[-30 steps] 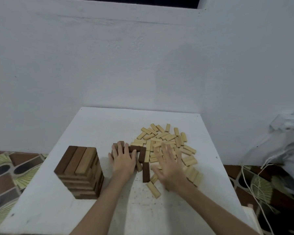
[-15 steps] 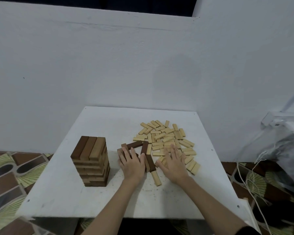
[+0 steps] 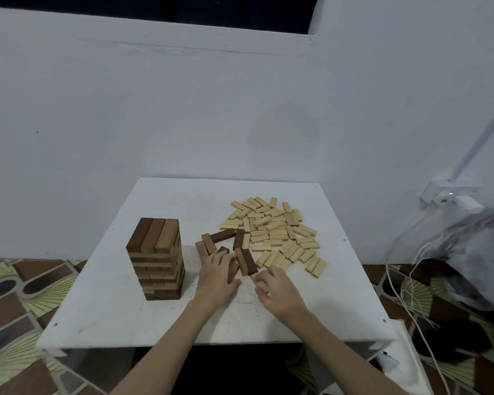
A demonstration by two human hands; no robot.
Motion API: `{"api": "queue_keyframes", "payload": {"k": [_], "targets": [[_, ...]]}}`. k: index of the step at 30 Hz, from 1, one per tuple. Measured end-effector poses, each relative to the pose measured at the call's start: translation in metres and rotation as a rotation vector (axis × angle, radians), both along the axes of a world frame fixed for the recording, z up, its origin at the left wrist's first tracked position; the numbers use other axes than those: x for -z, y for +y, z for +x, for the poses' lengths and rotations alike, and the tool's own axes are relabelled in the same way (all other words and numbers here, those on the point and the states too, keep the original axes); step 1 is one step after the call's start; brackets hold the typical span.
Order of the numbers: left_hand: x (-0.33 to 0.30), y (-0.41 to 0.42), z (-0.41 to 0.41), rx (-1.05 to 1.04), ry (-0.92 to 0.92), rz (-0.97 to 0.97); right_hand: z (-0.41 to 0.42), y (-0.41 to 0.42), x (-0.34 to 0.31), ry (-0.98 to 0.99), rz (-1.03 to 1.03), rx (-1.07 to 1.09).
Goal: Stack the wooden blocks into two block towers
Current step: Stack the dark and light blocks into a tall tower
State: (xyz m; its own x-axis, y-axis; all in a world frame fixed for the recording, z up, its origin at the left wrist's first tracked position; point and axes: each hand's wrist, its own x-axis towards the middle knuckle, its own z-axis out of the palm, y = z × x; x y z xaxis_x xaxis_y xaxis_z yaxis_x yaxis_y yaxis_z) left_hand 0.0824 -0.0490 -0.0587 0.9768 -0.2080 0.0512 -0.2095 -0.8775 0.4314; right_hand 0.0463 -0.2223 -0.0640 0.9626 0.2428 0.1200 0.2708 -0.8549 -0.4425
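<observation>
Both bare forearms reach forward, converging. The left hand [image 3: 216,276] lies knuckles up, fingers bent over something beneath. The right hand [image 3: 277,289], close beside it, curls its fingers inward, apparently pinching something small.

Tower [image 3: 156,258] left of loose blocks [image 3: 274,230]

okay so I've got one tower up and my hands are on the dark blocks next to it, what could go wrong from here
Two risks stand out.

1. The finished tower stands close beside your left hand. A sideways sweep of that hand or forearm could knock it over.

2. The dark blocks lie jumbled right against the pile of light blocks. Gathering them with your right hand may drag light ones along or scatter them toward the table edge.
</observation>
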Motion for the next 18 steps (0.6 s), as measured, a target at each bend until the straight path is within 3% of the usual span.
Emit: {"api": "queue_keyframes", "payload": {"k": [6, 10, 13, 18], "targets": [[0.002, 0.002, -0.007, -0.074, -0.048, -0.022, 0.000, -0.038, 0.011, -0.198, -0.040, 0.229], [-0.002, 0.001, -0.008, -0.108, -0.010, -0.143, 0.010, -0.046, 0.001, -0.131, -0.077, 0.377], [-0.011, 0.004, -0.004, -0.146, -0.010, -0.218, 0.015, -0.023, -0.014, -0.109, 0.030, 0.297], [-0.017, 0.007, -0.001, -0.111, -0.001, -0.072, 0.029, 0.029, -0.027, 0.004, 0.182, 0.169]]}}
